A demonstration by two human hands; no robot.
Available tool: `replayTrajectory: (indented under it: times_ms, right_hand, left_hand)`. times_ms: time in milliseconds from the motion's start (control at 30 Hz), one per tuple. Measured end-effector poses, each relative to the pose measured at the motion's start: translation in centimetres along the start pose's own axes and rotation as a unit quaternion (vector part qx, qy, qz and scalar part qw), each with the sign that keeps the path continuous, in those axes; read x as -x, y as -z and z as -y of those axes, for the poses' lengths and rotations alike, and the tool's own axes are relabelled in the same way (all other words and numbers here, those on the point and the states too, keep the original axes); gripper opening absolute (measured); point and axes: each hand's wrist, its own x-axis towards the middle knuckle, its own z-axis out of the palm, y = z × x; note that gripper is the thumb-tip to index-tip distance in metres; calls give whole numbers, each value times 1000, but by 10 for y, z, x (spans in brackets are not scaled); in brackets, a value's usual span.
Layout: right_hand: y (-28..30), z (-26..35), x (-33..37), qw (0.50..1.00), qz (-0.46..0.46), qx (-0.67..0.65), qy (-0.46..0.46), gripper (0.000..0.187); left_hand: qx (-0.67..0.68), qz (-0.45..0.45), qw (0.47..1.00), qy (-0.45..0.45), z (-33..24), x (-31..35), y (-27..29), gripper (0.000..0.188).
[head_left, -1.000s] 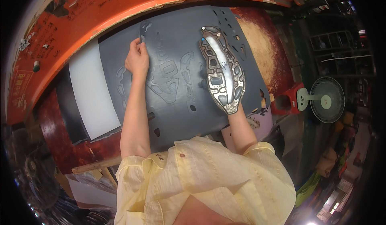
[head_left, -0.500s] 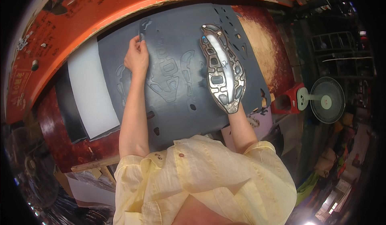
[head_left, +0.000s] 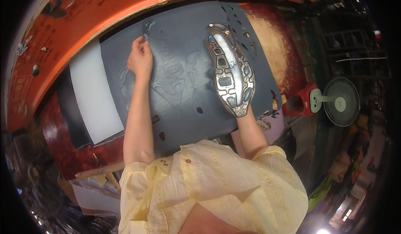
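A large dark grey rubber sheet [head_left: 184, 87] lies flat across the red, orange-rimmed counter [head_left: 83, 21], with a white sheet [head_left: 94, 104] just beside it on the left; cut-out holes along its right and lower parts suggest much is already punched, while the middle shows only pressed outlines. A silvery sole-shaped metal cutting die [head_left: 230, 79] rests on the sheet's right part, its near end gripped from below by the mostly hidden right hand [head_left: 243, 112]. The left hand [head_left: 140, 59] pinches the sheet's far edge; a standing fan [head_left: 340, 101] is off right.
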Motion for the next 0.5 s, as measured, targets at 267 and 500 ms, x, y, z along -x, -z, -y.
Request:
replayTrajectory:
  times_ms: [267, 500]
  right_hand:
    - [3, -2, -2, 1000, 6, -3, -5, 39]
    - [5, -2, 0, 1000, 9, -2, -9, 40]
  left_hand:
    - [-6, -25, 999, -25, 0, 1, -1, 30]
    - [0, -11, 1000, -18, -3, 1, 3, 36]
